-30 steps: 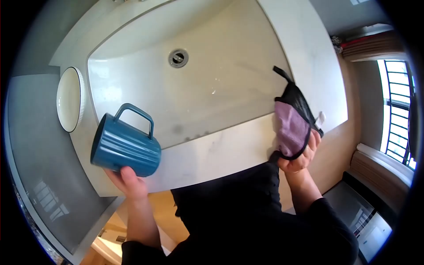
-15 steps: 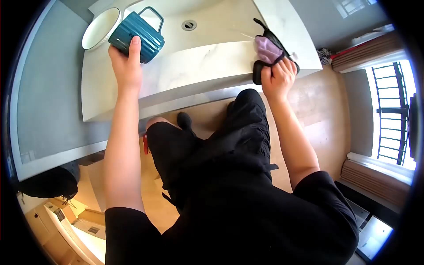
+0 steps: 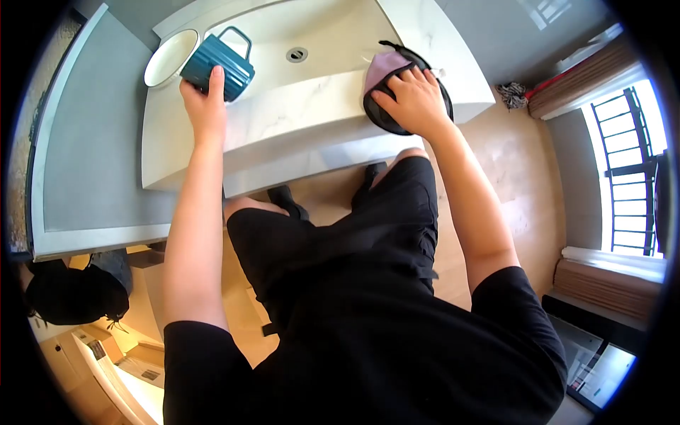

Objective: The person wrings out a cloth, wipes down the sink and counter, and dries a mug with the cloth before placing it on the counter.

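Observation:
My left hand is wrapped round a teal mug above the left part of the marbled washbasin counter. Just left of the mug lies a white oval dish. On the counter's right front part, my right hand rests with its fingers spread on a black-rimmed mesh item that has a light purple cloth at its upper left. The fingertips lie over its dark middle, and the palm hides part of it.
The basin's drain shows between the two hands. A grey panel stands on the left, with a black bag below it. A striped bundle lies beyond the counter's right end.
My right hand has moved left, and its fingers have gone from curled to spread. The mesh item now lies flatter and wider. My left hand still holds the mug.

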Available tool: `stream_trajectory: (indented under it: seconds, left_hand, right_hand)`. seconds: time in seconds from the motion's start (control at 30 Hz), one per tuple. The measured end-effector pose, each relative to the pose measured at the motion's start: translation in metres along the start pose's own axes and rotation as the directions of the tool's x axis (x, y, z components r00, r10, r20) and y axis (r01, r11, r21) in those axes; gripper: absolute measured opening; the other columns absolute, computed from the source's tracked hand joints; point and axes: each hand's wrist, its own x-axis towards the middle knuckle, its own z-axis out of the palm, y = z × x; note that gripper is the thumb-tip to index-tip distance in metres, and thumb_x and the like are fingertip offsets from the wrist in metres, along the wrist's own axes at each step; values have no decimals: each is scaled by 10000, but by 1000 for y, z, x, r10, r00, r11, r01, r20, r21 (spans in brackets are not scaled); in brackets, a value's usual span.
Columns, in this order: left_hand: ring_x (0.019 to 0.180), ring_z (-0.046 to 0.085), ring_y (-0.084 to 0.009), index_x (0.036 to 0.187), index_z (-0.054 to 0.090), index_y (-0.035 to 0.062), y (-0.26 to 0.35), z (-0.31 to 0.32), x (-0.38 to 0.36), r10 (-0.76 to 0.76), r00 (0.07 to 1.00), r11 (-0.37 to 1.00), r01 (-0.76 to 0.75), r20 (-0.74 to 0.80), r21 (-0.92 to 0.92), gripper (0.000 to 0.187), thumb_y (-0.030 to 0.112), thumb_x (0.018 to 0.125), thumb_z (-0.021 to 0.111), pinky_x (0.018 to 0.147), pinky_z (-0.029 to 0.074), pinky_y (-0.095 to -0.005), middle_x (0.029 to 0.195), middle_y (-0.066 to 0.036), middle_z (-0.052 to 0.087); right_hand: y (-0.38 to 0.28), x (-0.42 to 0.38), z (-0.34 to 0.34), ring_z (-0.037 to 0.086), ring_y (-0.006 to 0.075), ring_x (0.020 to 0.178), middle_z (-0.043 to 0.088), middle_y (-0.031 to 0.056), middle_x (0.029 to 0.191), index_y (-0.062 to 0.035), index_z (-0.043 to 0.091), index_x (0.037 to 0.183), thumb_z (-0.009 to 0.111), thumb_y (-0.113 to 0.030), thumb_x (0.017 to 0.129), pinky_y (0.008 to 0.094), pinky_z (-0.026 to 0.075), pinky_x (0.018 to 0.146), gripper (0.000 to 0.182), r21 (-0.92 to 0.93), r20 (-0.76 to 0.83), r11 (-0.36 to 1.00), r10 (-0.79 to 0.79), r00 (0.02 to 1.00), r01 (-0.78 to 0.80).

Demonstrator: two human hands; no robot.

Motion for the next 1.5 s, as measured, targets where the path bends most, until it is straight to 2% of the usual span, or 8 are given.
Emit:
stream_trajectory:
  seconds: [0.37, 0.73, 1.1, 1.27, 1.3, 1.37, 1.4, 1.5]
  left_hand:
    - [1019, 581, -173, 1244, 438, -56, -7, -2, 1, 39, 999, 995, -39, -6, -89, 671, 383, 866, 776, 910, 490, -320, 1147, -133, 593]
    - [1082, 536, -152, 1331, 447, -15, -14, -31, 7, -266, 957, 928, 288, 120, -239, 547, 382, 989, 606, 949, 454, -305, 1212, -94, 568]
    - [1072, 541, -154, 1287, 450, -14, -1, -16, -4, -110, 994, 969, 105, -10, -222, 556, 405, 970, 632, 931, 466, -310, 1198, -106, 571]
    - [1040, 601, -218, 1259, 437, -65, -1, -12, -7, -81, 995, 973, 65, -64, -221, 708, 439, 867, 742, 913, 498, -360, 1154, -171, 610]
    - [1036, 604, -234, 1264, 440, -66, 1, -10, -7, -57, 995, 979, 39, -85, -202, 717, 440, 859, 747, 910, 498, -363, 1144, -179, 616]
    - [1076, 585, -258, 1303, 417, -73, 1, -8, -11, -76, 995, 974, 59, -69, -219, 732, 406, 859, 747, 947, 479, -386, 1190, -199, 590]
    - [1112, 567, -276, 1324, 401, -75, 9, -9, -12, -70, 995, 982, 56, -70, -180, 742, 392, 859, 743, 979, 458, -404, 1222, -211, 570]
    - [1144, 557, -290, 1349, 382, -58, 4, -12, -13, -14, 996, 987, 1, -85, -159, 749, 366, 852, 749, 999, 443, -408, 1252, -221, 558]
  right_hand:
    - [-5, 3, 22, 657, 347, 1054, 699, 160, 1024, -16, 658, 856, 663, -139, 830, 448, 501, 954, 126, 42, -361, 983, -152, 920, 179]
    - [-12, 4, 22, 645, 366, 1080, 694, 156, 1114, 3, 690, 972, 626, -154, 876, 440, 480, 978, 195, 66, -262, 987, -123, 957, 145]
    - [-51, -4, 3, 542, 404, 1222, 630, 202, 1211, -5, 665, 1058, 616, -270, 904, 513, 399, 1043, 310, -33, -98, 971, -240, 966, 238]
    - [-49, -7, 13, 638, 410, 941, 678, 217, 1013, 11, 658, 979, 534, -161, 954, 454, 503, 823, 214, 366, -114, 925, 152, 982, -101]
    - [-52, -6, 7, 651, 391, 905, 678, 218, 972, 23, 647, 957, 500, -157, 979, 443, 510, 785, 233, 437, 63, 836, 338, 939, -331]
    - [-38, 0, 7, 655, 262, 856, 699, 160, 972, 29, 623, 969, 395, -241, 1039, 395, 531, 736, 360, 797, 18, 562, 347, 938, -224]
    - [-60, 10, -26, 649, 278, 895, 682, 174, 1080, 18, 596, 1112, 358, -297, 1047, 397, 544, 787, 400, 912, 338, -315, 212, 917, -263]
    - [-24, 14, -10, 625, 232, 992, 610, 170, 1238, -17, 532, 1250, 482, -456, 1012, 431, 499, 935, 502, 581, 191, -803, -24, 981, -133]
